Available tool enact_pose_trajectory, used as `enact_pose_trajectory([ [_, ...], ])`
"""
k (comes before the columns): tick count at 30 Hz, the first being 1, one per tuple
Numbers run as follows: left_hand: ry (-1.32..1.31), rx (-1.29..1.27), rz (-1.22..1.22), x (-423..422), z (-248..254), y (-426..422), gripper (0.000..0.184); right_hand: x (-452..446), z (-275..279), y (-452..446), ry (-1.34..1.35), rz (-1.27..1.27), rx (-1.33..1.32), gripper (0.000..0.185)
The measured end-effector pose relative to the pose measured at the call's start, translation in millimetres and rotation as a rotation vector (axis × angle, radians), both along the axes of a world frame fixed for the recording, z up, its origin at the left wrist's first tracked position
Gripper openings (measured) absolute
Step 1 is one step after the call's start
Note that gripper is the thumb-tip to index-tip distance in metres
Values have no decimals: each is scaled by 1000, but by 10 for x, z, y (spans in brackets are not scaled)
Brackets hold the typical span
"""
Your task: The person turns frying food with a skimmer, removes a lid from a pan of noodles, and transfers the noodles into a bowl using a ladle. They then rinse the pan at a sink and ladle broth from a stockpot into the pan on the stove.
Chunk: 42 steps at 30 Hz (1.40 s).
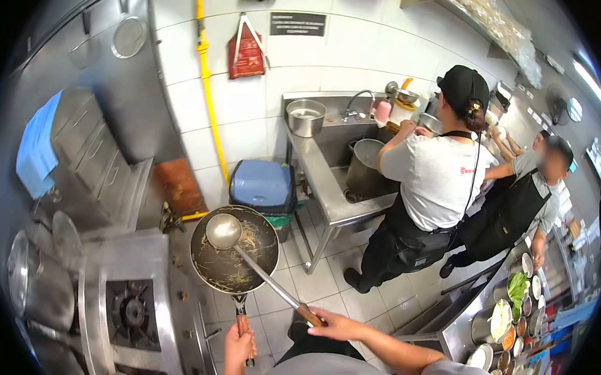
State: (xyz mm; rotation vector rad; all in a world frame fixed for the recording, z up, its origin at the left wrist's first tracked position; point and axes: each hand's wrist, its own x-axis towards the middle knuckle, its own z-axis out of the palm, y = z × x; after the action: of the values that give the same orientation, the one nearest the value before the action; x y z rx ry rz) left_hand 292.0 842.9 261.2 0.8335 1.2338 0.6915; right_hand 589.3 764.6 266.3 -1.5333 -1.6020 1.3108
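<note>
My left hand (238,346) is wrapped round the wooden handle of a dark frying pan (206,272), held out over the floor beside the stove. Thin pale shreds, perhaps noodle scraps, cling to the pan's inside. In my right hand (338,326) is the wooden end of a long metal ladle (270,279). The ladle's round bowl rests over the upper left part of the pan, its underside facing up. Its shaft crosses the pan's right rim.
A gas burner (134,313) lies to the left, near a large steel pot (44,287). Ahead stand a blue-lidded bin (262,183) and a steel sink (322,163) with a pot. Two co-workers (442,173) (525,197) stand right, by a counter of ingredient containers (485,326).
</note>
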Motion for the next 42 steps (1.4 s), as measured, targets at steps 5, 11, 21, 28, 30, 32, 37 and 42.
enact_pose_trajectory([
  [5, -24, 42, -118, 555, 237, 915, 24, 167, 606, 675, 440, -116, -418, 70],
  [11, -16, 53, -240, 1387, 708, 1825, 25, 940, 508, 1136, 722, -267, -327, 65],
  [21, 111, 234, -582, 2502, 943, 3144, 19, 1668, 505, 1636, 947, -465, -168, 60],
  [28, 176, 311, -745, 3220, 911, 3837, 16, 1975, 564, 2025, 1003, -656, -118, 54],
  [30, 185, 315, -769, 3412, 919, 3973, 17, 2057, 471, 2130, 1039, -695, -76, 55],
  [32, 198, 338, -791, 3593, 924, 4154, 18, 2082, 520, 2254, 1015, -760, -56, 54],
  [37, 325, 624, -911, 4399, 421, 4838, 26, 2312, 337, 2729, 1026, -941, -38, 46],
  [42, 418, 809, -961, 4943, 218, 5132, 29, 2467, 314, 3098, 993, -999, -14, 46],
])
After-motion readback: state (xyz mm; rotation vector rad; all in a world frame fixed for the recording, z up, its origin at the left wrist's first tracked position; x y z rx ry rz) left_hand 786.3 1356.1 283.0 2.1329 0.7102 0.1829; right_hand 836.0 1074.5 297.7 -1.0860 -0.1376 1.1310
